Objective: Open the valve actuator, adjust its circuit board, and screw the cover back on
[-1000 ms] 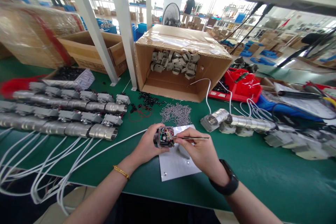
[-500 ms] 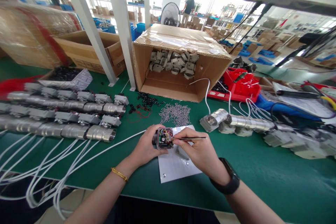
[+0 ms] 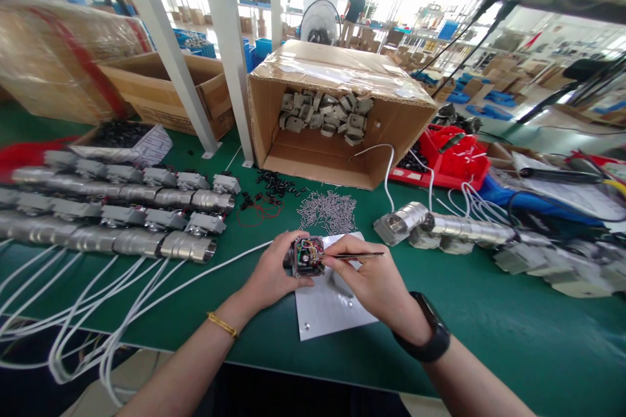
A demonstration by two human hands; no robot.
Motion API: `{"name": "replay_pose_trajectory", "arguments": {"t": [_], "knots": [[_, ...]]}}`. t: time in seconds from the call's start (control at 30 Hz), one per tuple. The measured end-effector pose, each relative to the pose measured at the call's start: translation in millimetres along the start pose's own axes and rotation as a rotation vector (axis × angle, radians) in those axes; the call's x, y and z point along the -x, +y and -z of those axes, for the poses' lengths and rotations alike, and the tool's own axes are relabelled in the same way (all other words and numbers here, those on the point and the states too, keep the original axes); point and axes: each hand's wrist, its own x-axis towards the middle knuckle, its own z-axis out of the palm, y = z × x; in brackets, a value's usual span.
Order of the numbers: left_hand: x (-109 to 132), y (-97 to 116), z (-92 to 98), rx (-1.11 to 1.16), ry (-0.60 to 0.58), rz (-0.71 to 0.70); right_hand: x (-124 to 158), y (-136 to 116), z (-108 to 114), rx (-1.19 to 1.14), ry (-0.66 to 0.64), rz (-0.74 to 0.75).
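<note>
My left hand (image 3: 274, 268) is wrapped round the side of a small open housing (image 3: 309, 258), whose inside shows coloured wires and small parts. A white cable (image 3: 239, 263) runs off leftward from it. Closed in a pinch, my right hand (image 3: 364, 277) holds a pair of tweezers (image 3: 359, 255), with the tips down among the wires; what they touch is too small to tell. Beneath my hands lies a white plate (image 3: 325, 319) with a few small metal pieces on it. Just beyond is a pile of small screws (image 3: 328, 212).
Two rows of metal valve bodies (image 3: 132, 244) with grey housings stand at left, white cables trailing over the front edge. A cardboard box (image 3: 313, 166) of grey covers (image 3: 327, 116) faces me. More cabled units (image 3: 460, 231) and a red bin (image 3: 457, 156) are on the right.
The view has shifted very slightly. My hands, the housing and the tweezers stay nearly in place. A person in the background has moved a little.
</note>
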Motion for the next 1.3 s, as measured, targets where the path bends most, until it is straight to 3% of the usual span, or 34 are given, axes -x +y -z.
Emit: {"name": "replay_pose_trajectory", "arguments": {"t": [0.33,0.77,0.97,1.1,1.2,1.3], "knots": [[6,-14,-1.4,-0.281,0.032,-0.283,10,1,-15,0.064,0.122,0.065],[5,-14,-2.5,-0.306,0.085,-0.309,14,-4,-21,0.129,0.188,0.087],[5,-11,-5.0,-0.127,0.1,-0.224,13,-4,-21,0.106,0.191,0.05],[6,-10,-5.2,-0.151,0.11,-0.356,12,-4,-24,0.075,0.179,-0.002],[6,-9,-3.3,-0.219,0.076,-0.369,13,-3,-15,-0.047,0.173,-0.058],[6,-9,-1.3,-0.226,0.07,-0.367,18,2,11,-0.145,0.361,-0.133]]}}
